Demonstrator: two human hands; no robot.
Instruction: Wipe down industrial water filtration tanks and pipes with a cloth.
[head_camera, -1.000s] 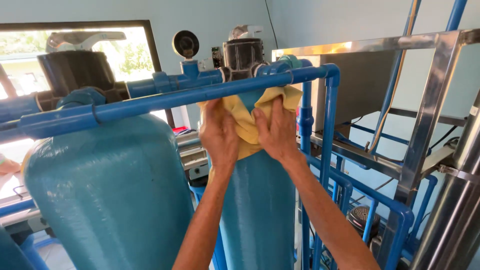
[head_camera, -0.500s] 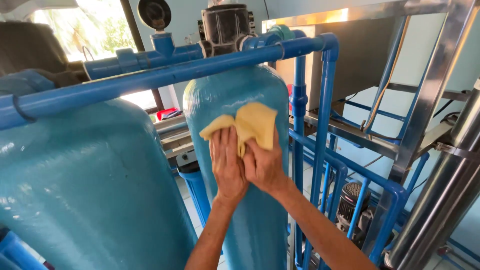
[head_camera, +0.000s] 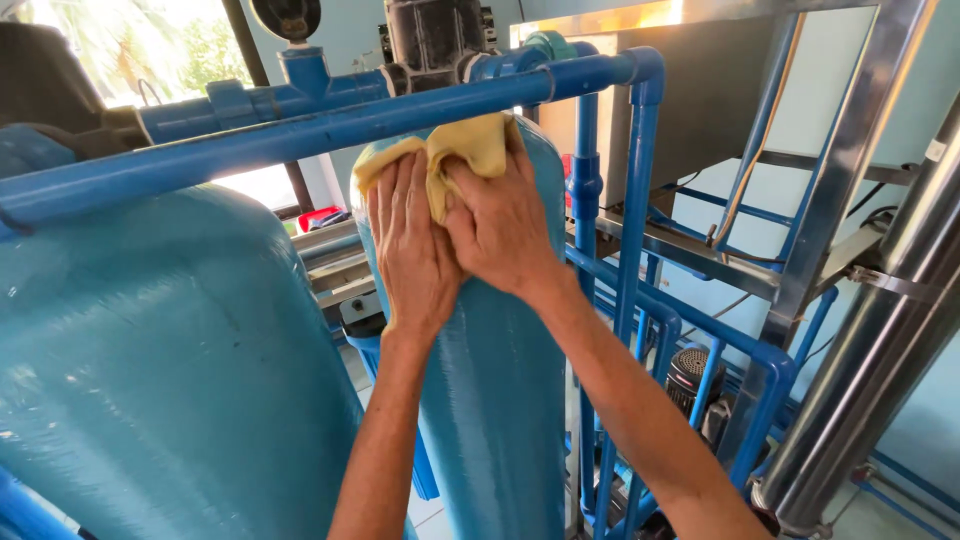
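Observation:
Both my hands press a yellow cloth (head_camera: 465, 150) flat against the upper front of a tall teal filter tank (head_camera: 495, 390). My left hand (head_camera: 412, 245) lies spread over the cloth's left part, fingers pointing up. My right hand (head_camera: 500, 225) covers the cloth's right part, overlapping the left hand's edge. The cloth's top edge sits just under a slanting blue pipe (head_camera: 330, 130) that runs across in front of the tank. A black valve head (head_camera: 435, 35) tops the tank.
A second, bigger teal tank (head_camera: 170, 370) fills the left foreground. Vertical blue pipes (head_camera: 635, 250) stand right of the tank, with a steel frame (head_camera: 830, 170), a steel cylinder (head_camera: 880, 350) and a pump motor (head_camera: 695, 370) further right. A window (head_camera: 150, 50) is behind.
My hands and the cloth slid down the tank half a second ago and have come back up near the blue pipe. The view has moved closer.

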